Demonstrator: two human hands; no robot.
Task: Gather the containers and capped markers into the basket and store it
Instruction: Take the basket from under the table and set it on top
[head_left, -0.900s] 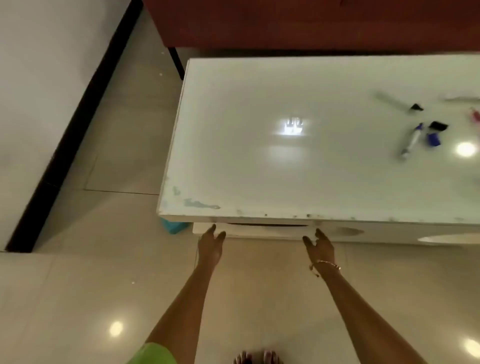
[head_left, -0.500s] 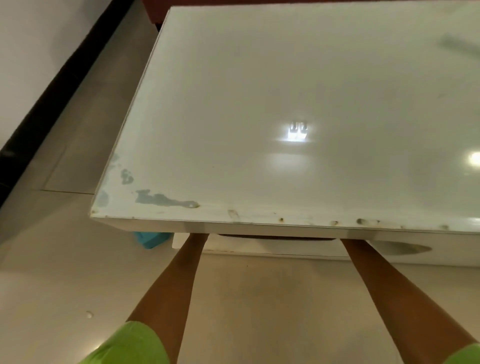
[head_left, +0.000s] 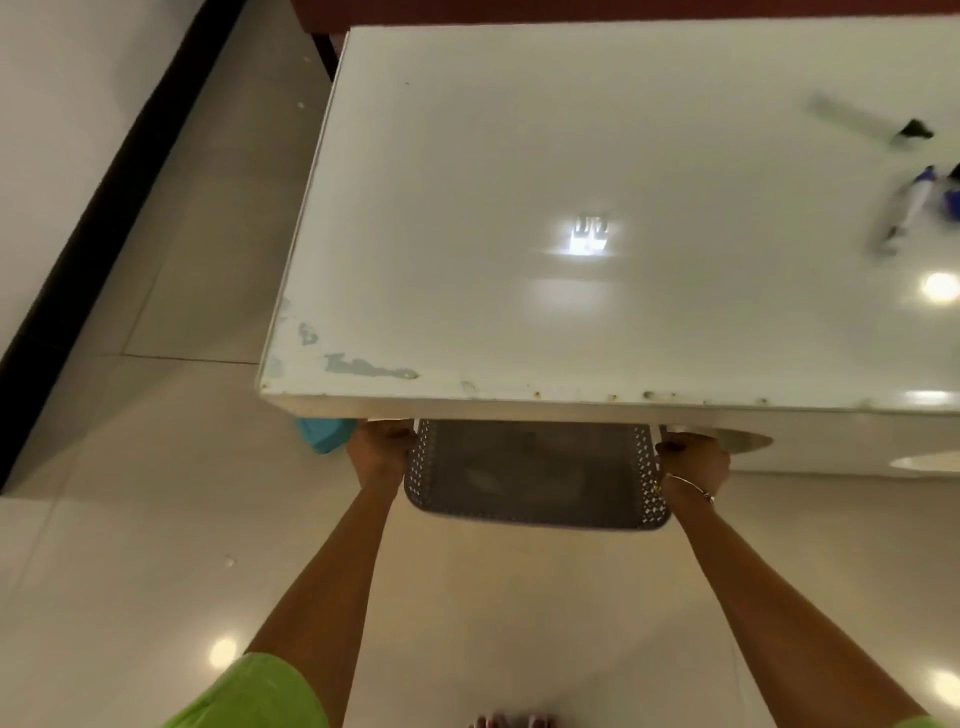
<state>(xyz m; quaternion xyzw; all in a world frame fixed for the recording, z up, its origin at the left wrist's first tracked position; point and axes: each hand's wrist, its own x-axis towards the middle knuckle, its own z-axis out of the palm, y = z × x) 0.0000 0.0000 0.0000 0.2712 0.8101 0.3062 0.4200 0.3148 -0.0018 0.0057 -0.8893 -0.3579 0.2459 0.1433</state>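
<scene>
Grey: one basket (head_left: 535, 480) gripped by left hand (head_left: 382, 451) and right hand (head_left: 695, 460).

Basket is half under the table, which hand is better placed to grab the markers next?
Probably the right hand: the markers lie far right on the table, on its side. The left hand grips the basket at its left side, farther away.

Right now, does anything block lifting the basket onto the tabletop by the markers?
Yes: the table edge overhangs the far half of the basket, gripped by the left hand and right hand. Otherwise nothing visible.
</scene>
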